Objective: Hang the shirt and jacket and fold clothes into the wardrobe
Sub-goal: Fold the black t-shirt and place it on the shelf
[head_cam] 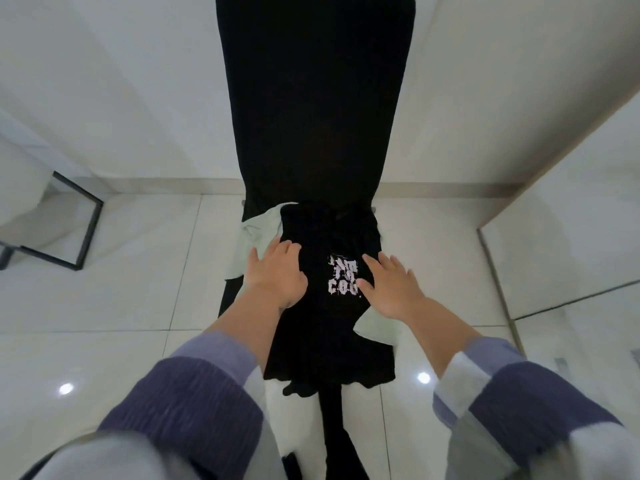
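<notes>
A black T-shirt (329, 327) with a white printed logo lies flat on a narrow black-covered surface (315, 116) in the middle of the view. A pale green garment (258, 233) lies under it and peeks out at the upper left and lower right. My left hand (275, 273) rests palm down on the shirt's left side, fingers spread, partly over the green cloth. My right hand (389, 289) presses flat on the shirt's right side, just beside the print. Neither hand grips anything. White cloth (294, 424) hangs below the shirt's near edge.
Glossy white floor tiles (131, 306) surround the black surface. A black metal frame (83, 230) stands at the left. A white cabinet or wardrobe panel (571, 220) runs along the right side. White walls rise behind.
</notes>
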{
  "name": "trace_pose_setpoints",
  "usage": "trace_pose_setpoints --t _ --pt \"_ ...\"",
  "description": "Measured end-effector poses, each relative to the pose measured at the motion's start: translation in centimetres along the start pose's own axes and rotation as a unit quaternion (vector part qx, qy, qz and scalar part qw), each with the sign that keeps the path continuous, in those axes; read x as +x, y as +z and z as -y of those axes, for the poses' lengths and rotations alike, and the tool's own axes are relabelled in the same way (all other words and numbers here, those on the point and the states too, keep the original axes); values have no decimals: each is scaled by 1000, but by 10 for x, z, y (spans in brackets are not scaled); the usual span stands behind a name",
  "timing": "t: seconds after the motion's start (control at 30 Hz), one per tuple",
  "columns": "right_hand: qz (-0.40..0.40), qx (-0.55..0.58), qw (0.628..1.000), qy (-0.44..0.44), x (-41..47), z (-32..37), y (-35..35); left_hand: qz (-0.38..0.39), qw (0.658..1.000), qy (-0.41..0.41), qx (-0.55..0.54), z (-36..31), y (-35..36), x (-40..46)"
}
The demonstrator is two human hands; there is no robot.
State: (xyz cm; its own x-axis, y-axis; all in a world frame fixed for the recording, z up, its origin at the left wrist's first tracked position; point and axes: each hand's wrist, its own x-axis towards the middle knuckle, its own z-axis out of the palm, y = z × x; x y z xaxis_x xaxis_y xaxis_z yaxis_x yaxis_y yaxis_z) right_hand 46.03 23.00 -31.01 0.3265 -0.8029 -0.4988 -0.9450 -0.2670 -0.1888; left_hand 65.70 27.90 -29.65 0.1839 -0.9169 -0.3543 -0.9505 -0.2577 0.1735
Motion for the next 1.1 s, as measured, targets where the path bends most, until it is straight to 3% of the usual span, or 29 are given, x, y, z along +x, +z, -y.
trace_pose_setpoints --t 0.17,0.33,0.57,0.77,0.93,1.1 --pt "2 0 1000 -8 108 -8 3 11 1000 -21 -13 7 26 97" --pt "-36 21 999 -28 198 -17 12 18 999 28 -4 5 62 174" --pt "-148 -1 985 -86 271 -27 27 -121 992 5 19 12 97 245" --pt "-227 -42 969 -86 268 -38 42 -217 975 4 39 15 99 244" --pt "-264 -28 959 -97 235 -37 23 -232 973 15 5 17 75 215" --pt "-276 109 950 -95 176 -24 -28 -230 971 22 -66 13 21 163"
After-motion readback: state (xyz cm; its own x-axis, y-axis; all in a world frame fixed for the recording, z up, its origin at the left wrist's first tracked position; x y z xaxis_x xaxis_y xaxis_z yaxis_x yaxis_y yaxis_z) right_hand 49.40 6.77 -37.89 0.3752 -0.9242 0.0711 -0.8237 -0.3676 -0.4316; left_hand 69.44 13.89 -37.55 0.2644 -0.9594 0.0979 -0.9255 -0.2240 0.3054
